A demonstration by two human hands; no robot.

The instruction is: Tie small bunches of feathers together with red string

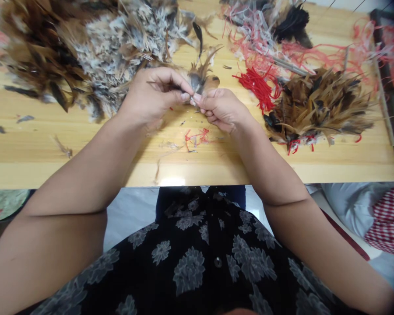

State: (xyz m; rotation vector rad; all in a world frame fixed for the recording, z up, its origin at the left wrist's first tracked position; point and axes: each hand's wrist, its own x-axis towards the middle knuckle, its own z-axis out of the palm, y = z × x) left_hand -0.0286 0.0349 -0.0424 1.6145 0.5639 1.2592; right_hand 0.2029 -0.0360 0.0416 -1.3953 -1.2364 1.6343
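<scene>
Over the middle of the wooden table [210, 168], my two hands meet fingertip to fingertip. A small bunch of brown and grey feathers [199, 78] fans out away from me, its base pinched in my right hand [221, 107]. My left hand [154, 94] is closed, thumb and forefinger pressed together at the same base; a thin feather or quill seems to cross its fingers. What exactly the left fingertips grip is too small to make out. Red thread scraps [197, 136] lie on the wood just below my hands.
At the left is a big heap of loose brown and grey feathers [101, 48]. To the right lie a bundle of red strings [259, 87] and a pile of brown feather bunches [318, 105]. Behind them are tangled pink strands [302, 51]. A dark frame [389, 96] stands at the right edge.
</scene>
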